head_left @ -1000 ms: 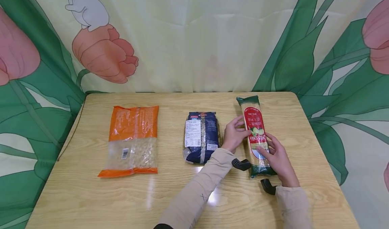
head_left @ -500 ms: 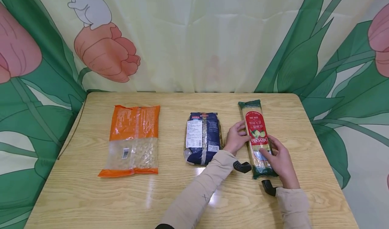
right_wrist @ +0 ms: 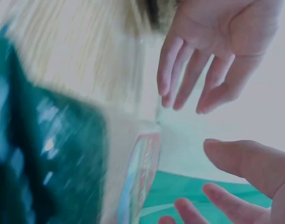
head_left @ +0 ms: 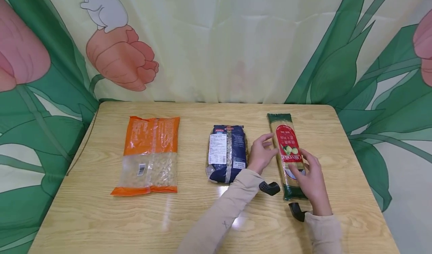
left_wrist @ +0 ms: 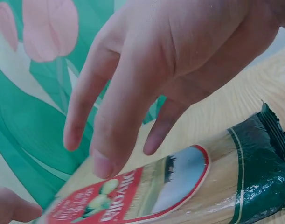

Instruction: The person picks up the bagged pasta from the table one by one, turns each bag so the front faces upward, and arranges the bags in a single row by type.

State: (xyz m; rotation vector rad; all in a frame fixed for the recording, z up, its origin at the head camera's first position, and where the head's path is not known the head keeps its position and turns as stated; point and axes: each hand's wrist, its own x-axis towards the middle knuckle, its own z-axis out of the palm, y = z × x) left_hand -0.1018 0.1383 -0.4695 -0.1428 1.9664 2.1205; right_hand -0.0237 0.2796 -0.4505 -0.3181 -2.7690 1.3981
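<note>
A spaghetti packet (head_left: 287, 134) with green ends and a red label lies on the table at the right, slightly slanted. My left hand (head_left: 261, 154) is at its left side, fingers loosely bent. At its right side is my right hand (head_left: 312, 179), thumb above the label and fingers spread. The left wrist view shows the right hand (left_wrist: 147, 60) over the packet (left_wrist: 179, 186), with a left fingertip (left_wrist: 14, 205) in the lower corner. In the right wrist view the left hand (right_wrist: 217, 42) and right thumb (right_wrist: 245, 161) stand apart from the packet (right_wrist: 63, 154).
A dark blue pasta bag (head_left: 227, 153) with a white label lies just left of the left hand. Farther left is an orange and clear bag (head_left: 150, 153) of pale contents. The wooden table (head_left: 141, 224) ends at a patterned curtain (head_left: 236, 59).
My fingers have loosened from the packet and moved slightly apart from its sides. The packet now lies flatter, its far end a little lower in view. The head view has shifted slightly.
</note>
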